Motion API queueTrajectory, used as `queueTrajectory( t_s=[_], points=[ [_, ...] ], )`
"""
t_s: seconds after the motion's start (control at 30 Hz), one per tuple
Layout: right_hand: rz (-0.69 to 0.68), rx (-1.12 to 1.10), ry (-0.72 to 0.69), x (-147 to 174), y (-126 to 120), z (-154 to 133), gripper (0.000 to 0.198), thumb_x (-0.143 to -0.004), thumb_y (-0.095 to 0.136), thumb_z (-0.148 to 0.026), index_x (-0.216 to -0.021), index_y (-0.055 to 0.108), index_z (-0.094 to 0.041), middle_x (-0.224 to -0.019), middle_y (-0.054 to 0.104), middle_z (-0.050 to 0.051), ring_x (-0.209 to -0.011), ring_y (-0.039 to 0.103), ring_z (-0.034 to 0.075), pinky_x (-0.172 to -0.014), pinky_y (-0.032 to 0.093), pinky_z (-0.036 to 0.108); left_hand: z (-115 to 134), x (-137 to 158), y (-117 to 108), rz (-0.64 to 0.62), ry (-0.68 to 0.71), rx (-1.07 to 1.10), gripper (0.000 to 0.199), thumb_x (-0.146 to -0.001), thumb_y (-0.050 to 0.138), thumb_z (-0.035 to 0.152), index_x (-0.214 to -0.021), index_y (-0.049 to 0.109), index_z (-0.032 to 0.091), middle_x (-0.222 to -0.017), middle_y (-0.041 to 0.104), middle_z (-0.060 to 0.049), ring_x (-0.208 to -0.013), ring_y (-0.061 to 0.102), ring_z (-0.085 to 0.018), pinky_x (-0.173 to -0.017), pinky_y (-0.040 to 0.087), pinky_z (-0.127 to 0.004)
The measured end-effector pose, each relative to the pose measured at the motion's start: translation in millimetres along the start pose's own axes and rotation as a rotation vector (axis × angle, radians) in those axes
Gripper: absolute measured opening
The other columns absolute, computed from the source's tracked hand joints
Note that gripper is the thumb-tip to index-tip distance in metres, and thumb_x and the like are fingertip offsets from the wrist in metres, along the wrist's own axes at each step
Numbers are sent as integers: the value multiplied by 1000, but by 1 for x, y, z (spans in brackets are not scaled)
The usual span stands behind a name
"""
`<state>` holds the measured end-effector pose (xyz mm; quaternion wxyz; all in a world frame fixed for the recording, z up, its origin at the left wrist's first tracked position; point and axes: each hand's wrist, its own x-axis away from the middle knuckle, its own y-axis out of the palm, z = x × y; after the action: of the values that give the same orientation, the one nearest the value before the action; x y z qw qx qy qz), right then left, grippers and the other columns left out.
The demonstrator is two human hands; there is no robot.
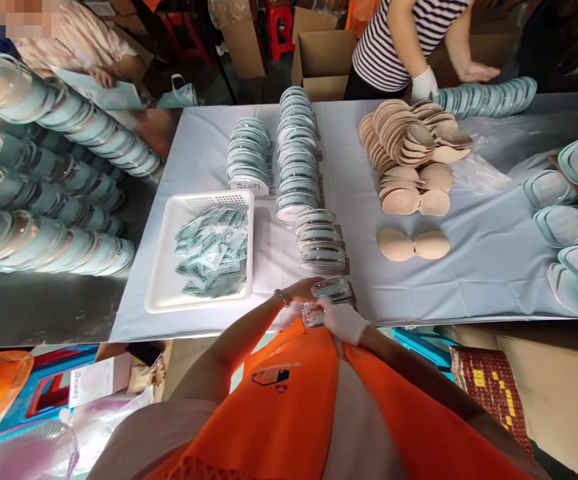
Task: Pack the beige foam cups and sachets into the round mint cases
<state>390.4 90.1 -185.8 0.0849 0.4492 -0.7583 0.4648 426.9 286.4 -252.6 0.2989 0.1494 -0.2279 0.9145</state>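
An orange vest [293, 400] fills the bottom of the view, worn by the person whose two hands meet at the near edge of the table [469, 287]. The left hand [301, 292] is bare, with a bracelet at the wrist, its fingers curled over a clear plastic case [331, 288]. The right hand [343, 321] wears a white glove and is closed against the near side of the same case, so both hands have hold of it right at the table's edge. Just beyond the case a short row of like cases [319, 240] stands on edge, and farther back two longer rows of teal-rimmed cases [296, 147] run away from the camera. To the left of the hands sits a white tray [166, 267] holding small printed sachets [213, 250]. To the right, a single beige pad pair [413, 245] lies apart on the cloth, with a large heap of beige pads [411, 150] behind it. At the far side a person in a striped top [393, 40] rests a gloved hand [423, 83] beside another row of cases [489, 99].
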Motion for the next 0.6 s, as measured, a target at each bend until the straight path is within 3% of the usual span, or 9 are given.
queueTrajectory(
  t_s=[0.1, 0.17, 0.27, 0.33, 0.4, 0.5, 0.53, 0.6],
  points=[
    [-198, 168, -114, -16, -3, -32, 34, -98, 54, -25, -130, 65, -19, -112, 75, 11, -94, 73, 26, -79, 49, 31, 3, -6, 1, -14, 1, -96, 78, -75, 82, 29, -146, 59, 9, -136, 71, -15, -122, 67, -36, -102, 52, -39],
    [-211, 191, -197, -14, -10, -27, 32, -100, 54, -26, -129, 68, -24, -118, 73, 7, -98, 71, 23, -83, 50, 30, 4, -4, 3, 47, 11, -129, 78, -73, 86, 31, -146, 61, 15, -138, 71, -14, -123, 68, -37, -103, 52, -41],
    [-98, 300, -297, -1, -24, 8, 43, -100, 64, -37, -142, 65, -28, -128, 67, 7, -115, 64, 24, -96, 50, 33, 0, 11, 8, 289, 32, -176, 76, -78, 86, 43, -147, 59, 25, -142, 69, -11, -129, 65, -35, -109, 50, -45],
    [-39, 437, -245, 3, -31, 29, 59, -96, 70, -43, -152, 58, -31, -132, 62, 10, -119, 61, 26, -95, 51, 34, -4, 25, 13, 463, 56, -156, 71, -83, 83, 50, -146, 59, 28, -144, 66, -11, -132, 62, -33, -113, 48, -48],
    [-2, 531, -140, 1, -31, 39, 61, -100, 64, -42, -159, 50, -34, -132, 60, 11, -117, 61, 26, -88, 54, 32, -6, 41, 22, 638, 67, -105, 69, -84, 81, 54, -144, 59, 27, -151, 60, -14, -139, 56, -35, -116, 45, -54],
    [56, 570, -122, -7, -26, 41, 57, -103, 59, -41, -158, 51, -29, -130, 62, 13, -114, 64, 26, -82, 56, 32, -2, 62, 47, 944, -13, 98, 67, -83, 80, 59, -137, 60, 25, -149, 55, -17, -141, 53, -36, -114, 47, -58],
    [85, 547, -168, -9, -27, 41, 58, -101, 62, -44, -156, 54, -27, -129, 63, 13, -113, 65, 26, -82, 57, 33, 1, 68, 59, 1033, -83, 247, 65, -82, 79, 60, -133, 60, 24, -142, 58, -17, -135, 57, -35, -109, 52, -55],
    [199, 450, -314, -19, -42, 46, 61, -96, 69, -47, -151, 58, -23, -126, 65, 12, -113, 66, 26, -87, 59, 35, 9, 74, 87, 1110, -263, 746, 60, -82, 80, 60, -125, 59, 24, -122, 63, -12, -117, 66, -28, -95, 60, -45]
  ],
)
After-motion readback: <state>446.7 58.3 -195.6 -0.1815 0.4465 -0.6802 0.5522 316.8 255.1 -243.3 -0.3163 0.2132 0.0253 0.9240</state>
